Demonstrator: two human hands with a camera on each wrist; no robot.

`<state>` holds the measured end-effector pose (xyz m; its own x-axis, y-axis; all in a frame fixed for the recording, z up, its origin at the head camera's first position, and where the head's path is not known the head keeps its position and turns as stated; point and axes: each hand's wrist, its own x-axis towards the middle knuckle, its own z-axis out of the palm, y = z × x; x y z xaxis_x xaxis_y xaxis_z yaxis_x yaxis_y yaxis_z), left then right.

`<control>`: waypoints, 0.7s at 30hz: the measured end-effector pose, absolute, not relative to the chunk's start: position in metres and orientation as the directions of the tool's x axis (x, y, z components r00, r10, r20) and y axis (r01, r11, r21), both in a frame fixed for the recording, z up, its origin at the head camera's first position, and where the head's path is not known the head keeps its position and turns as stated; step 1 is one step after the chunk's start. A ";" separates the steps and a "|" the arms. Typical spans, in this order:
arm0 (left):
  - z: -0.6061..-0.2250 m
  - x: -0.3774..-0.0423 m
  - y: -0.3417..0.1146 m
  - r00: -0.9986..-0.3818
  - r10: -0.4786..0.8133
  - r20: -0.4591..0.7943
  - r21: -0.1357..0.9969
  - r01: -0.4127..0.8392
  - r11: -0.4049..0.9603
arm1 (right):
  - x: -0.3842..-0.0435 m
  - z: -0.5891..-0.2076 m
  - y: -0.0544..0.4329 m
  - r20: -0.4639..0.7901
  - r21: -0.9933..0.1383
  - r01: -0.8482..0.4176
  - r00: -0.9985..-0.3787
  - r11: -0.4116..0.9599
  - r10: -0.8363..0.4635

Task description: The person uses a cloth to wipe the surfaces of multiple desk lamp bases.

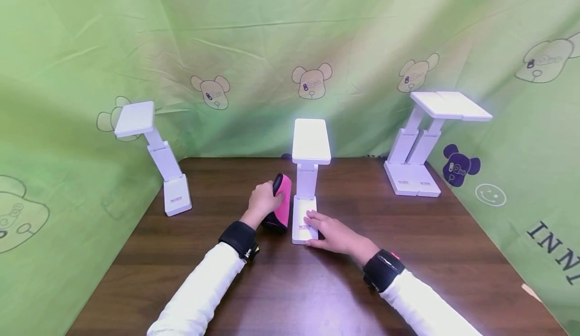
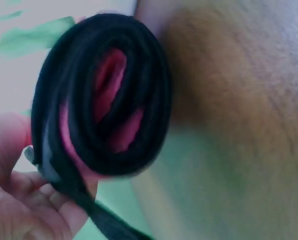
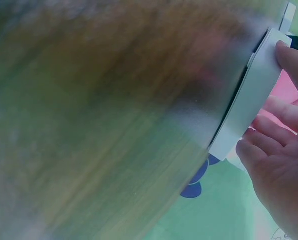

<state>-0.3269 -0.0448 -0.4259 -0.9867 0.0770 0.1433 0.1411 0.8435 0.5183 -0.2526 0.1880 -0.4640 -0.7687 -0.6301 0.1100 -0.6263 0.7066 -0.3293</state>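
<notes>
Roll (image 1: 284,202), pink and black, is at the centre of the frame, just beside the standing lamp (image 1: 306,182); contact with the table cannot be confirmed. Its end, seen in the left wrist view, is an oval coil of thick black edging with pink folds inside, and a dark strap (image 2: 114,222) trails towards the bottom. The left hand (image 1: 265,201) has its fingers bent round the roll and grips it. The right hand (image 1: 335,231) is loosely spread, fingers resting on the lamp's base. This lamp is white, with a jointed stem and a bright rectangular head. Table (image 1: 281,285) is dark brown with wood grain and a glare patch at lower centre. A similar lamp stands at its left edge; two more stand side by side at upper right. Green cloth (image 1: 263,3), creased, covers the back and sides, printed with outlined bear heads, one solid dark bear (image 1: 459,165) and a smiling face (image 1: 491,195) at right. Lettering at the right edge reads INN, with part of a further letter below. Small labels on the lamp bases and print on the bears are illegible.
</notes>
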 end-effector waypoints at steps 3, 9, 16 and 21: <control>-0.435 -0.333 -0.039 -0.986 0.104 0.130 0.501 0.156 0.851 | -0.253 -0.466 0.188 0.136 -0.306 -0.654 -0.750 0.692 -0.648; -0.441 -0.323 -0.029 -0.974 0.175 0.145 0.466 0.223 0.856 | -0.253 -0.465 0.187 0.139 -0.315 -0.653 -0.749 0.688 -0.648; -0.437 -0.295 -0.022 -0.942 0.323 0.090 0.372 0.333 0.867 | -0.254 -0.467 0.188 0.151 -0.317 -0.655 -0.749 0.686 -0.645; -0.434 -0.270 -0.017 -0.918 0.391 0.061 0.282 0.392 0.876 | -0.256 -0.471 0.187 0.185 -0.295 -0.682 -0.728 0.669 -0.661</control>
<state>-0.2703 -0.0171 -0.4342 -0.9183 0.3912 0.0611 0.3919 0.8759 0.2816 -0.2564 0.1875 -0.4707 -0.7276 -0.6605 0.1851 -0.6823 0.6689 -0.2951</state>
